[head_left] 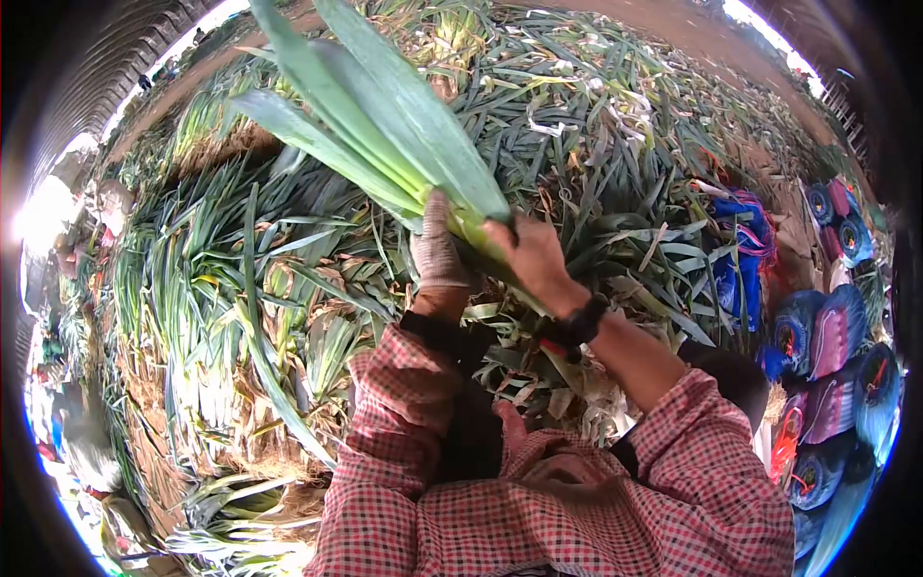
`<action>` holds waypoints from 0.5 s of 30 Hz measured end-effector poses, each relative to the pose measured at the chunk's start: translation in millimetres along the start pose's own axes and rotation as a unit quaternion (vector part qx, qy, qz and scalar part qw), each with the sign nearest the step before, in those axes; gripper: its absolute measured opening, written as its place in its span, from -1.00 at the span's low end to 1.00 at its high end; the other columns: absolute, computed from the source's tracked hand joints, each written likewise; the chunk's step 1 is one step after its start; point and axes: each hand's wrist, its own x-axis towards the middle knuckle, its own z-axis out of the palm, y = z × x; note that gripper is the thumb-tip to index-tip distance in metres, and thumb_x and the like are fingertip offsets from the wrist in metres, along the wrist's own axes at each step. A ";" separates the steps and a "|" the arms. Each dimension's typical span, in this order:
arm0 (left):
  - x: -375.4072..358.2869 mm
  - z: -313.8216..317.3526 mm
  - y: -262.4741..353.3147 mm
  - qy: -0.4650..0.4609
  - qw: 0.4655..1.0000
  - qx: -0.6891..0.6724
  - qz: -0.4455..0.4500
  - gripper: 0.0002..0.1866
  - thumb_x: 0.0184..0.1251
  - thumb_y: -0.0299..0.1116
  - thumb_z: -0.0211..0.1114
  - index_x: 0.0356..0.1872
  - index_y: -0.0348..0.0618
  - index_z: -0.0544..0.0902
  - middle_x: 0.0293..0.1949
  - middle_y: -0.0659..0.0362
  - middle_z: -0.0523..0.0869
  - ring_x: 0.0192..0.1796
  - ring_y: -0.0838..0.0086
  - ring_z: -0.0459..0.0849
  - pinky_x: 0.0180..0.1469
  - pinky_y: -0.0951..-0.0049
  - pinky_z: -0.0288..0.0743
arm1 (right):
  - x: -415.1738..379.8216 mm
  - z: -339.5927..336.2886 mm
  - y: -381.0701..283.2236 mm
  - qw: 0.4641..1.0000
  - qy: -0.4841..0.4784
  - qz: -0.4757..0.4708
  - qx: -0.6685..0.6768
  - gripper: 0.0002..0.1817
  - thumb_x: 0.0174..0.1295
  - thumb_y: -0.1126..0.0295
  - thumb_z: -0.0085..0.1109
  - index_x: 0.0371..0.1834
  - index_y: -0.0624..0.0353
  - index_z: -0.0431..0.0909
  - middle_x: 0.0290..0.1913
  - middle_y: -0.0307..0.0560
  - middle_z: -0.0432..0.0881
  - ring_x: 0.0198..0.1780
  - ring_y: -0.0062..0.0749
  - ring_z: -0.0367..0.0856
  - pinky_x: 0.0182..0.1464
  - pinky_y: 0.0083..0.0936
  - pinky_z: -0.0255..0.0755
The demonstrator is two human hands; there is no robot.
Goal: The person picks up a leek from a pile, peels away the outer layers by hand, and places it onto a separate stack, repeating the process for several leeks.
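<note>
A leek [389, 159] with broad green leaves is held up in front of me, its leaf tips fanning toward the upper left. My left hand [438, 246], in a greyish glove, is closed around its pale yellow-green part. Just to the right, my bare right hand [536, 256] grips the same leek lower down, beside a folded-back leaf. The root end is hidden behind my hands and forearms. Under both hands lies a thick layer of loose leek leaves [519, 173].
Bunched leeks [221, 375] with pale stems stand in rows on the left. Blue and pink rolls [832, 332] are stacked at the far right. Nearer, blue and pink strings [742, 245] hang beside the leaf heap. Brown bare ground [639, 29] runs along the back.
</note>
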 end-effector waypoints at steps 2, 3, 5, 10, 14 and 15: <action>22.0 -18.6 1.0 0.009 0.999 -0.048 0.006 -0.50 0.15 -0.16 0.32 0.05 -0.20 0.43 -0.16 0.15 0.57 -0.20 0.36 0.58 -0.16 0.36 0.53 | -2.0 18.0 -10.7 0.986 0.097 -0.088 -0.103 -0.56 0.22 0.03 0.06 -0.50 0.24 0.45 -0.58 0.14 0.50 -0.52 -0.01 0.51 -0.48 -0.30 0.37; 25.1 -25.6 0.6 0.021 0.999 -0.046 0.014 -0.51 0.15 -0.17 0.32 0.04 -0.21 0.43 -0.16 0.15 0.57 -0.20 0.37 0.58 -0.17 0.37 0.53 | 1.1 27.3 -6.5 0.982 0.103 -0.095 -0.125 -0.56 0.24 0.06 0.05 -0.54 0.26 0.44 -0.54 0.14 0.52 -0.52 -0.04 0.50 -0.50 -0.31 0.36; 28.1 -25.1 4.8 0.022 0.998 -0.047 0.027 -0.56 0.16 -0.22 0.32 0.00 -0.23 0.48 -0.18 0.16 0.59 -0.23 0.41 0.58 -0.22 0.41 0.53 | 2.1 31.1 -9.9 0.995 0.090 -0.032 -0.034 -0.58 0.25 0.08 0.04 -0.51 0.27 0.48 -0.57 0.13 0.51 -0.53 -0.05 0.50 -0.49 -0.31 0.34; 17.0 -5.7 15.6 0.042 0.997 0.050 0.040 -0.57 0.18 -0.17 0.30 -0.02 -0.21 0.50 -0.22 0.16 0.61 -0.29 0.39 0.60 -0.23 0.40 0.54 | 1.8 30.0 -24.0 0.987 0.092 0.087 0.094 -0.55 0.25 0.03 0.02 -0.35 0.29 0.57 -0.60 0.11 0.52 -0.55 -0.16 0.47 -0.42 -0.34 0.36; 19.3 -15.3 11.8 0.056 0.996 0.062 0.015 -0.58 0.14 -0.20 0.34 -0.06 -0.23 0.52 -0.29 0.18 0.62 -0.36 0.43 0.60 -0.30 0.44 0.53 | -0.1 26.5 -19.9 0.970 0.015 0.222 0.098 -0.53 0.25 0.04 0.02 -0.35 0.35 0.56 -0.51 0.07 0.56 -0.47 -0.21 0.50 -0.35 -0.37 0.36; 17.0 -14.7 11.9 0.060 0.997 0.053 0.005 -0.59 0.11 -0.25 0.36 -0.06 -0.23 0.53 -0.30 0.19 0.62 -0.38 0.45 0.59 -0.33 0.45 0.52 | -1.3 34.2 -3.3 0.964 -0.003 0.234 0.126 -0.54 0.26 0.06 0.01 -0.30 0.35 0.55 -0.46 0.09 0.57 -0.44 -0.19 0.53 -0.33 -0.36 0.38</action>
